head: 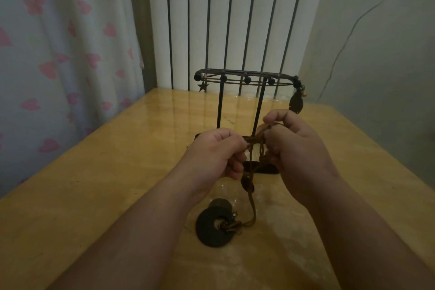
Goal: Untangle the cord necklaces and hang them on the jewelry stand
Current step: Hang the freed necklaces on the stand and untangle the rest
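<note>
Standing right behind your hands, the jewelry stand (263,168) rises from the bench (94,172). Its two thin posts are directly beyond the tangle, and your fingers partly hide its dark base. A star charm (201,86) hangs at the stand's left end. A leaf-shaped pendant (296,102) hangs at its right end, just beyond your right knuckles. Farther back is a white ribbed panel (223,19) with dark vertical bars. A curtain (47,54) with pink hearts hangs on the left, and a thin wire (348,37) runs down the wall on the right.

Your left grip (211,155) is closed, thumb and curled fingers pinching the brown cord (253,209) at a knotted stretch. Your right grip (299,148) is closed too, fingers curled round strands of the same cord. The two are close together, and the short knotted stretch runs straight between them.

From the grips the cord drops toward you through two dark oval beads (247,183) just below your left fingers, then curves down to the bench. Its black ring pendant (213,227) lies flat on the bench between your forearms. A second round pendant (221,203) sits just beyond it, overlapped by its far edge. How many necklaces make up the tangle cannot be told.
</note>
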